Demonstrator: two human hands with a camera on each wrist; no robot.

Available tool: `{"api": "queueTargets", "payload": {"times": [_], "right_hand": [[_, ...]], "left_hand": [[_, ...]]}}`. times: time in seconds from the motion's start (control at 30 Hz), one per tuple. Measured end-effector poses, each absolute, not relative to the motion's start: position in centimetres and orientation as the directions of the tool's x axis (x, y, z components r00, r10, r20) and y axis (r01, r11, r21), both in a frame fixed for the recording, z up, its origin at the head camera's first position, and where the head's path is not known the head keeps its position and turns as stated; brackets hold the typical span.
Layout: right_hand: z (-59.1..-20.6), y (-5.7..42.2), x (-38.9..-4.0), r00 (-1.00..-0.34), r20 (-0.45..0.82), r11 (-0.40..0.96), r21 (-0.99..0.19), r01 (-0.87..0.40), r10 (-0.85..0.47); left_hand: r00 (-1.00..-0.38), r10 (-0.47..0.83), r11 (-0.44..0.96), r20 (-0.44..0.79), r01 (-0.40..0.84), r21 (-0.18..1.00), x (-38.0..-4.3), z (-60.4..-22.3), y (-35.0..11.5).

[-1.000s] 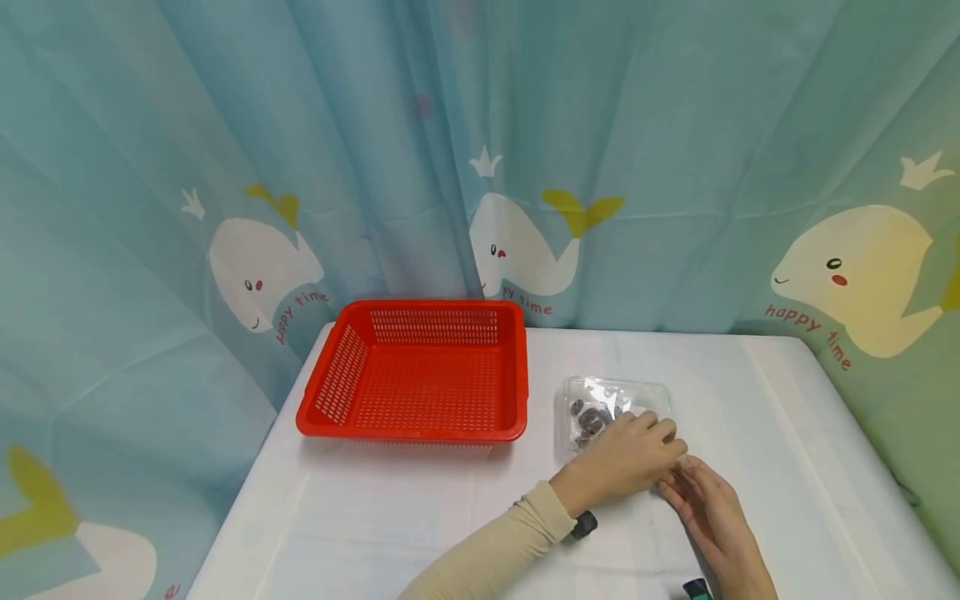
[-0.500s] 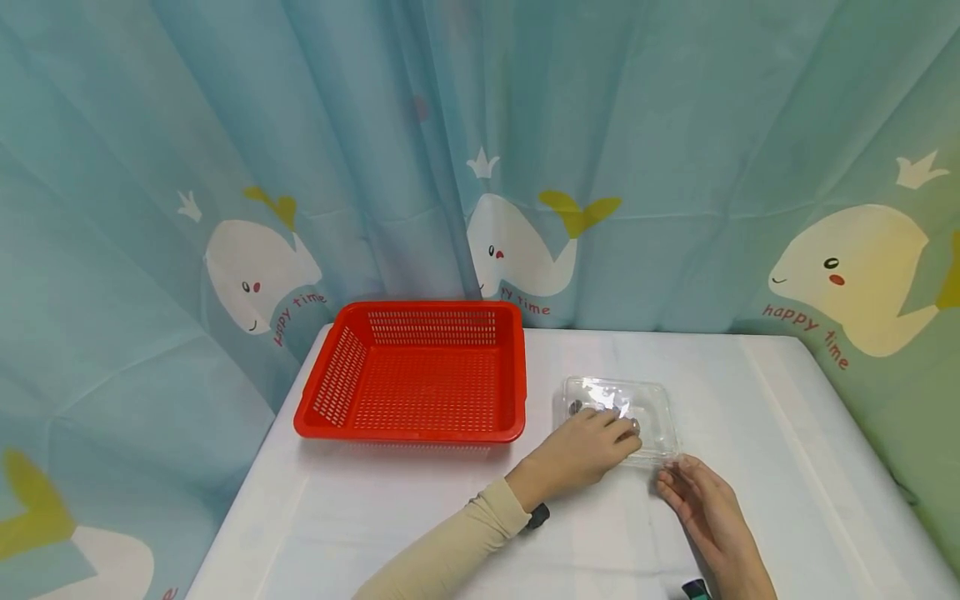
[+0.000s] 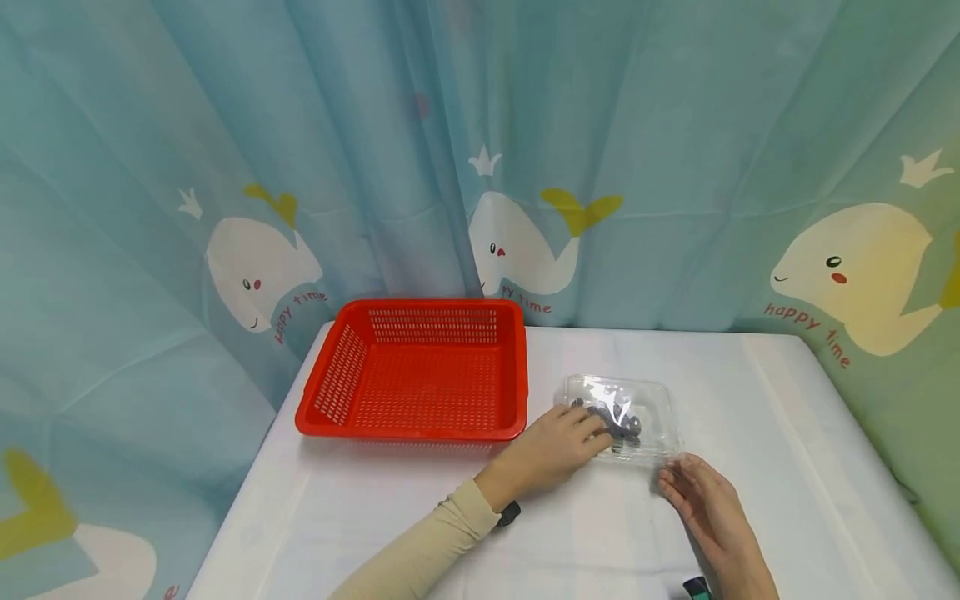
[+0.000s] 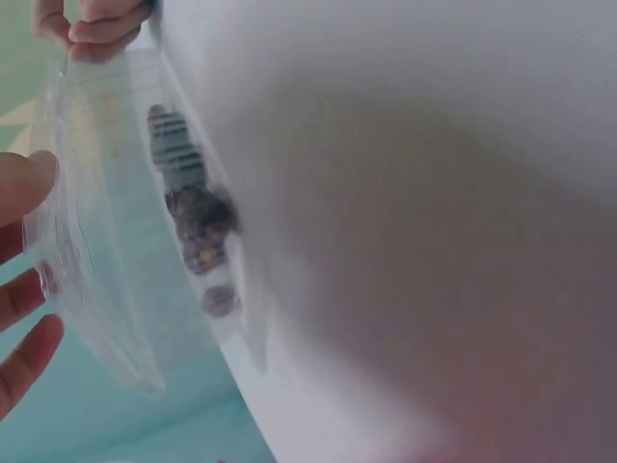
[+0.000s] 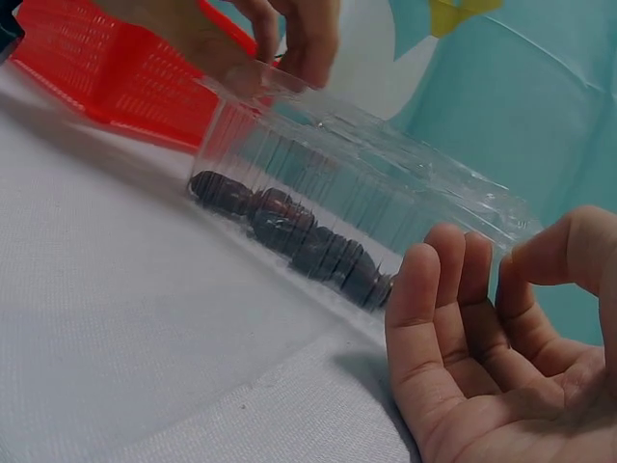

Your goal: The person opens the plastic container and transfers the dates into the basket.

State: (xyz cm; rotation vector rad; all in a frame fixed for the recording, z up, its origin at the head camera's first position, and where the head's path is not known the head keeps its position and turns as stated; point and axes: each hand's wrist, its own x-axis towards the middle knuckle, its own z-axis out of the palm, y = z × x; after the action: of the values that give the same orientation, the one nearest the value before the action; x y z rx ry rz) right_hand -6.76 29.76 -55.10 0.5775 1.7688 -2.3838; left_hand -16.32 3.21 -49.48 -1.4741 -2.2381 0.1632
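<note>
The box (image 3: 652,408), with dark pieces (image 3: 630,427) inside, lay on the table (image 3: 757,400) at 2 o'clock from your left hand (image 3: 555,450) and 11 o'clock from your right hand (image 3: 708,504), its long axis running roughly 9 to 3 o'clock; both hands were at it, neither clearly nearer. Your left fingers were spread and loosely bent against the lid (image 5: 415,159) near its 8 o'clock corner, while your right thumb and finger pinched the 4 o'clock corner. The basket (image 3: 420,434) limited travel toward 10 o'clock, whereas tabletop extended beyond the box toward 12 and 3 o'clock.
</note>
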Motion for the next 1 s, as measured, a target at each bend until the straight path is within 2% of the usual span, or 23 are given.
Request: {"api": "queueTargets", "payload": {"times": [0.2,0.43,0.53,0.7,0.87,1.0], "right_hand": [[-54.9,29.9,-6.8,-0.918,-0.378,-0.32,-0.89,0.324,0.122],[-54.3,29.9,-6.9,-0.886,-0.449,-0.334,-0.858,0.39,0.119],[-53.8,29.9,-6.9,-0.876,-0.468,-0.441,-0.814,0.378,0.112],[-53.1,30.1,-6.5,-0.87,-0.49,-0.657,-0.674,0.337,0.056],[-53.0,30.0,-6.5,-0.874,-0.485,-0.706,-0.626,0.33,0.021],[-53.3,30.0,-6.7,-0.876,-0.48,-0.726,-0.619,0.299,0.049]], "left_hand": [[-0.32,0.891,0.425,0.323,0.839,-0.341,-16.3,-49.8,2.5],[-0.298,0.896,0.405,0.33,0.852,-0.331,-16.2,-49.7,2.4],[-0.293,0.898,0.399,0.329,0.858,-0.324,-16.2,-49.6,2.3],[-0.274,0.904,0.379,0.329,0.869,-0.318,-16.2,-49.5,2.1],[-0.265,0.91,0.365,0.32,0.878,-0.311,-16.2,-49.5,1.9],[-0.264,0.911,0.363,0.316,0.876,-0.317,-16.1,-49.4,1.8]]}}
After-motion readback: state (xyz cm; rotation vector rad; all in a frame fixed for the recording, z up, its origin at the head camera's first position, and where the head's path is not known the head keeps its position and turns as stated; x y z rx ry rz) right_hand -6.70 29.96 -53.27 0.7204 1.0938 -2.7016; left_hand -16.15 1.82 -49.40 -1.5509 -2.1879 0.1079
